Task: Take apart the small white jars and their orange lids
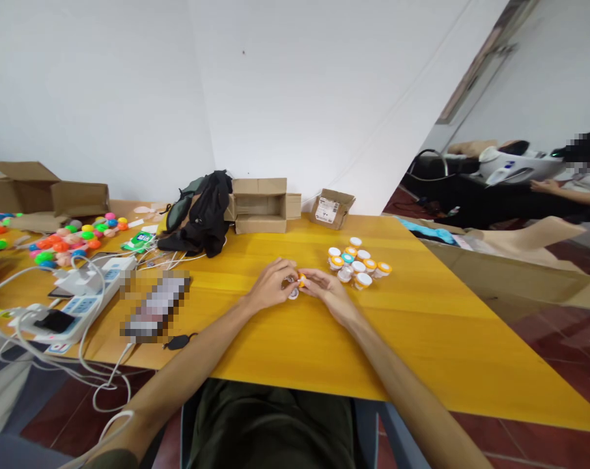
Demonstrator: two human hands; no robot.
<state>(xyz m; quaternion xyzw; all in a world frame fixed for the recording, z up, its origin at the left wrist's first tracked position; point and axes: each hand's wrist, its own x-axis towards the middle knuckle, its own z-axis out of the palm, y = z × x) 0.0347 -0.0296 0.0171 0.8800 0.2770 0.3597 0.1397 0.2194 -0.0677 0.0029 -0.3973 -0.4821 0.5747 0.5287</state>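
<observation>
My left hand (274, 284) and my right hand (327, 291) meet over the middle of the wooden table, fingers pinched together. Between their fingertips is a small orange-and-white piece (302, 280), which looks like the cap of a small jar; my fingers cover much of it. Just below the left fingertips, a round whitish piece (294, 294) shows, and I cannot tell whether it is held or rests on the table. To the right of my hands stands a cluster of small clear jars (344, 275) with white, orange and teal caps.
A black bag (208, 218), an open cardboard box (260, 223) and a smaller carton (330, 210) line the wall. On the left lie a phone (158, 306), a power strip (97, 296) with cables, and colourful balls (63, 244). Another person's hand (546, 187) is at far right.
</observation>
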